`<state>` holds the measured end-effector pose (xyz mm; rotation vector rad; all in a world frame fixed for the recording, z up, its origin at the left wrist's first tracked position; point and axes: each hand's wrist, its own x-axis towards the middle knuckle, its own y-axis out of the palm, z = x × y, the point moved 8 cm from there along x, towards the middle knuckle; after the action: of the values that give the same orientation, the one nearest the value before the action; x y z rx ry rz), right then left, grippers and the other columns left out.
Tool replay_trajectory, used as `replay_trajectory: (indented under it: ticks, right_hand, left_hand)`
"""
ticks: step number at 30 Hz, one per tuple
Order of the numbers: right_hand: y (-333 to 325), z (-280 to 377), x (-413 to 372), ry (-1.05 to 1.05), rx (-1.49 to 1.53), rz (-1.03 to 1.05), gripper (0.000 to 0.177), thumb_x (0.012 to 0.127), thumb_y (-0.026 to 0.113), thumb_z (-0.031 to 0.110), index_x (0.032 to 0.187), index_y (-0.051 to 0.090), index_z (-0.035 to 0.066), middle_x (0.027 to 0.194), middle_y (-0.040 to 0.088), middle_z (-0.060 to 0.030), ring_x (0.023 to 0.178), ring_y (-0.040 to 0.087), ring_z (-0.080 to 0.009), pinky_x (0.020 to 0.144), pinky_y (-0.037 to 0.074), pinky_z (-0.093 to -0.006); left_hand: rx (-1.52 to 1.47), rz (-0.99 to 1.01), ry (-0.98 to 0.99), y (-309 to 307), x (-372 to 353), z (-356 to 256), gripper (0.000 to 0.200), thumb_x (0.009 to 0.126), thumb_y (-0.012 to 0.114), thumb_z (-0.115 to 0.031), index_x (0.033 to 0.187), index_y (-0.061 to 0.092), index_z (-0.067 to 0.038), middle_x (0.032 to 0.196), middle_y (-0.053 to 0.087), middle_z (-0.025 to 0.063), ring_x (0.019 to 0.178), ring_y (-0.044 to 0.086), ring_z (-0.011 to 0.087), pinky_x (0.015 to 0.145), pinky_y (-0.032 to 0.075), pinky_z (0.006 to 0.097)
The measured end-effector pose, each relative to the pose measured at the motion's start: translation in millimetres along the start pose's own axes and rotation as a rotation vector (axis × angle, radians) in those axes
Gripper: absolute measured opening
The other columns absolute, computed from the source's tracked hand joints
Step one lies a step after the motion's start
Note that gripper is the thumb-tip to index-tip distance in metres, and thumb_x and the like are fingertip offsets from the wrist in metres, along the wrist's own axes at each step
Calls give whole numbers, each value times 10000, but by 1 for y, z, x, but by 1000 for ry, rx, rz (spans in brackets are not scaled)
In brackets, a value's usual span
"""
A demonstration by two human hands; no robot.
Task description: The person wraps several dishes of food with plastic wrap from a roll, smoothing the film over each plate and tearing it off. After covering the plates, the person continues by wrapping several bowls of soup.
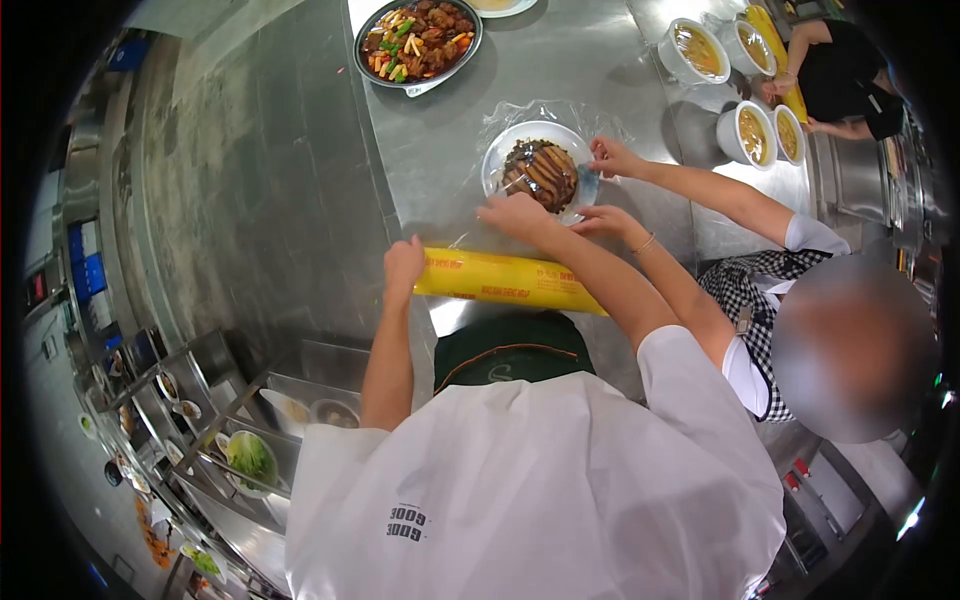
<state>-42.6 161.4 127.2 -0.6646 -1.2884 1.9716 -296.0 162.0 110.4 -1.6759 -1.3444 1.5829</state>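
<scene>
My left hand (404, 264) is wrapped round the left end of a long yellow cling film box (500, 279) with red print. Beyond the box, my right hand (516, 214) is closed at the near edge of a white plate (494, 162), pinching the clear cling film (540, 110) there. On the plate lies a dome of dark sliced meat (540, 175) with film stretched over it. A co-worker's two hands (614, 160) reach in from the right and touch the plate's right side. My fingertips are partly hidden.
A black-rimmed bowl of meat and vegetables (418, 42) stands at the far edge. Several white tubs of yellow soup (695, 52) are at the upper right, near another person in black (845, 80). A rack (240, 400) holding lettuce (250, 457) is at lower left.
</scene>
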Motion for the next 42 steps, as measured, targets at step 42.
replay_trajectory:
  ticks: [42]
  right_hand:
    - [-86, 33, -1, 236, 444, -479, 269, 1022, 595, 315, 1141, 700, 98, 1090, 720, -152, 1036, 665, -371, 918, 520, -488]
  left_hand:
    - [-460, -382, -99, -36, -98, 5, 442, 882, 765, -415, 881, 717, 25, 790, 685, 285, 782, 665, 504, 664, 515, 519]
